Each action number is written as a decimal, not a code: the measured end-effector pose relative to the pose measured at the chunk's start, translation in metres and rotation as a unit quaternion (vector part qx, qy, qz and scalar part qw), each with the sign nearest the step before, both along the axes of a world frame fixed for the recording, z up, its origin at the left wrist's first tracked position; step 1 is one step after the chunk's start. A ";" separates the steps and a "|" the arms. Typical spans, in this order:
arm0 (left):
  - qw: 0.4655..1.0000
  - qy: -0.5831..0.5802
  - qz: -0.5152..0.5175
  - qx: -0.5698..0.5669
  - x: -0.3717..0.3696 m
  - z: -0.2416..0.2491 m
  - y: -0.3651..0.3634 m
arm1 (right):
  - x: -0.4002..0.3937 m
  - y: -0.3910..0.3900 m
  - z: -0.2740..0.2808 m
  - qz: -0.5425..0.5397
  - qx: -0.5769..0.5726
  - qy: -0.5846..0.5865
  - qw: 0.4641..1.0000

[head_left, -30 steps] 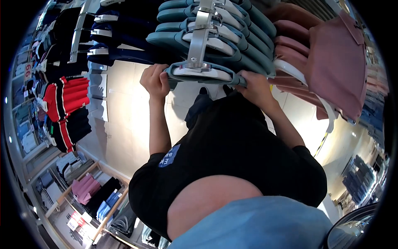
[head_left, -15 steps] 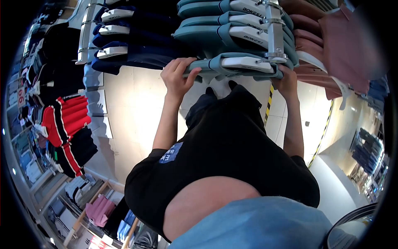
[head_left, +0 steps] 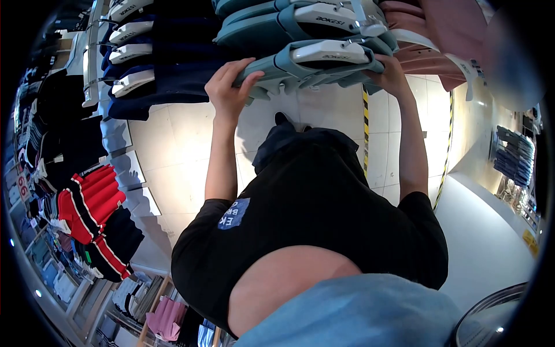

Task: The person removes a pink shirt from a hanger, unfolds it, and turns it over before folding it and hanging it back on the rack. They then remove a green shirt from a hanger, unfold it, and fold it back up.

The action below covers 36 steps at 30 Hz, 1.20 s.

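Note:
My left hand (head_left: 229, 87) is closed on one shoulder of a teal shirt (head_left: 269, 70), thumb on the near side and fingers over the top. At the opposite shoulder, my right hand (head_left: 388, 74) grips the fabric, its fingers partly hidden behind it. Inside the collar shows a white hanger (head_left: 329, 52) with dark lettering and a metal hook. The shirt is at the front of a row of similar teal shirts (head_left: 248, 29), close under the end of a metal rail (head_left: 372, 26).
Navy garments (head_left: 191, 72) hang on white hangers to the left, pink ones (head_left: 430, 52) to the right. Farther left are red and black striped garments (head_left: 92, 196). Yellow-black tape (head_left: 365, 133) runs along the tiled floor (head_left: 179, 133). A white surface (head_left: 480, 231) stands at lower right.
The view has shifted, so the rack and hands sit higher and farther left. Both hands keep their hold on the teal shirt, whose hanger now tilts differently and appears farther from the rail end.

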<state>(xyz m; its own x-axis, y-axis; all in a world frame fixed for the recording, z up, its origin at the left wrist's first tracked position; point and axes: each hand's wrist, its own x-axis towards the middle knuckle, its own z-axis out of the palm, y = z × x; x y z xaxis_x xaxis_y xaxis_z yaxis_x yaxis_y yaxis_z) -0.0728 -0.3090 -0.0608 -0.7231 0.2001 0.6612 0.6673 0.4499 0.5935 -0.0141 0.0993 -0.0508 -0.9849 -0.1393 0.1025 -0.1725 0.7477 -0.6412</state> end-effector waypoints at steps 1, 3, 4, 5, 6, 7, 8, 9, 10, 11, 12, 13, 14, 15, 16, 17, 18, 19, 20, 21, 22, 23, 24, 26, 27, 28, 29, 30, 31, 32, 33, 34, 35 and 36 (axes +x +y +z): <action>1.000 -0.005 -0.001 0.004 0.001 -0.001 0.000 | -0.001 0.001 0.000 0.005 0.004 -0.014 1.000; 1.000 -0.022 0.001 0.006 0.005 0.000 0.001 | -0.003 0.006 0.005 0.026 0.026 -0.075 0.997; 0.999 -0.028 0.003 0.016 0.008 -0.001 0.001 | -0.002 0.007 0.005 0.025 0.032 -0.082 0.996; 0.999 -0.034 0.005 0.025 0.009 -0.004 0.000 | -0.002 0.008 0.004 0.024 0.038 -0.088 0.995; 0.999 -0.039 0.004 0.034 0.011 -0.007 -0.001 | -0.001 0.009 0.004 0.020 0.043 -0.094 0.994; 0.998 -0.039 0.004 0.056 0.015 -0.009 0.001 | 0.001 0.010 0.005 0.025 0.024 -0.107 0.994; 0.996 -0.050 0.008 0.072 0.018 -0.013 0.001 | 0.003 0.010 0.006 0.025 0.029 -0.098 0.994; 0.994 -0.063 0.011 0.088 0.022 -0.017 0.000 | 0.004 0.011 0.008 0.025 0.033 -0.091 0.995; 0.992 -0.077 0.014 0.103 0.026 -0.020 -0.001 | 0.007 0.013 0.007 0.024 0.038 -0.084 0.995; 0.988 -0.087 0.034 0.121 0.031 -0.021 -0.001 | 0.010 0.017 0.002 0.026 0.025 -0.077 0.996; 0.982 -0.112 0.048 0.146 0.036 -0.023 -0.001 | 0.014 0.018 -0.003 0.012 0.014 -0.067 0.998; 0.979 -0.116 0.065 0.156 0.040 -0.023 -0.001 | 0.019 0.019 -0.008 -0.001 0.004 -0.058 0.998; 0.975 -0.120 0.083 0.167 0.043 -0.024 -0.001 | 0.023 0.021 -0.011 -0.012 -0.004 -0.047 0.999; 0.969 -0.143 0.077 0.186 0.046 -0.029 -0.005 | 0.026 0.025 -0.014 -0.003 -0.026 -0.061 0.998; 0.958 -0.159 0.066 0.228 0.051 -0.034 -0.006 | 0.030 0.028 -0.019 -0.006 -0.048 -0.052 0.998; 0.946 -0.173 0.056 0.269 0.056 -0.039 -0.007 | 0.034 0.030 -0.023 -0.008 -0.069 -0.042 0.997; 0.931 -0.186 0.045 0.309 0.061 -0.046 -0.009 | 0.038 0.030 -0.028 -0.009 -0.091 -0.032 0.995; 0.913 -0.215 0.034 0.346 0.065 -0.057 -0.013 | 0.043 0.030 -0.033 -0.022 -0.107 -0.024 0.994; 0.902 -0.227 0.038 0.365 0.075 -0.062 -0.010 | 0.047 0.030 -0.038 -0.036 -0.124 -0.016 0.992; 0.891 -0.240 0.042 0.383 0.084 -0.067 -0.006 | 0.052 0.029 -0.043 -0.049 -0.141 -0.008 0.989; 0.880 -0.252 0.046 0.400 0.093 -0.072 -0.003 | 0.058 0.029 -0.048 -0.061 -0.188 -0.023 0.980; 0.881 -0.256 0.052 0.394 0.105 -0.070 0.004 | 0.064 0.028 -0.054 -0.073 -0.235 -0.039 0.969; 0.882 -0.284 0.051 0.372 0.113 -0.074 0.002 | 0.070 0.027 -0.061 -0.083 -0.281 -0.056 0.954; 0.881 -0.338 0.047 0.327 0.132 -0.095 -0.004 | 0.080 0.025 -0.088 -0.105 -0.374 -0.054 0.920; 0.879 -0.368 0.047 0.301 0.141 -0.106 -0.006 | 0.085 0.022 -0.099 -0.116 -0.419 -0.052 0.899; 0.874 -0.398 0.047 0.273 0.149 -0.116 -0.007 | 0.093 0.019 -0.109 -0.103 -0.436 -0.064 0.892; 0.870 -0.409 0.043 0.271 0.159 -0.121 -0.003 | 0.101 0.014 -0.116 -0.091 -0.453 -0.075 0.884; 0.866 -0.420 0.038 0.269 0.171 -0.126 0.003 | 0.107 0.009 -0.124 -0.080 -0.469 -0.086 0.875; 0.858 -0.432 0.041 0.276 0.180 -0.131 0.007 | 0.112 0.007 -0.133 -0.074 -0.447 -0.120 0.883; 0.849 -0.444 0.045 0.284 0.190 -0.135 0.011 | 0.118 0.004 -0.140 -0.067 -0.424 -0.154 0.890; 0.836 -0.458 0.045 0.300 0.198 -0.139 0.014 | 0.122 0.002 -0.147 -0.060 -0.401 -0.188 0.894; 0.841 -0.453 0.044 0.294 0.204 -0.142 0.015 | 0.126 0.000 -0.154 -0.053 -0.417 -0.180 0.889; 0.845 -0.448 0.043 0.288 0.210 -0.141 0.018 | 0.130 -0.007 -0.153 -0.046 -0.432 -0.172 0.884; 0.849 -0.443 0.042 0.283 0.216 -0.140 0.021 | 0.135 -0.013 -0.153 -0.039 -0.446 -0.165 0.879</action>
<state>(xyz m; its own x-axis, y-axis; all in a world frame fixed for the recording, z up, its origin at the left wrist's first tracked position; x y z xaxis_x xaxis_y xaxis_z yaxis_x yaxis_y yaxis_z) 0.1428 -0.2884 -0.2011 -0.9831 -0.0463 -0.1774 -0.1750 -0.0514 0.9832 0.1209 0.0868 -0.2039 -0.9846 -0.0788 -0.1563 0.1624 -0.0776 -0.9837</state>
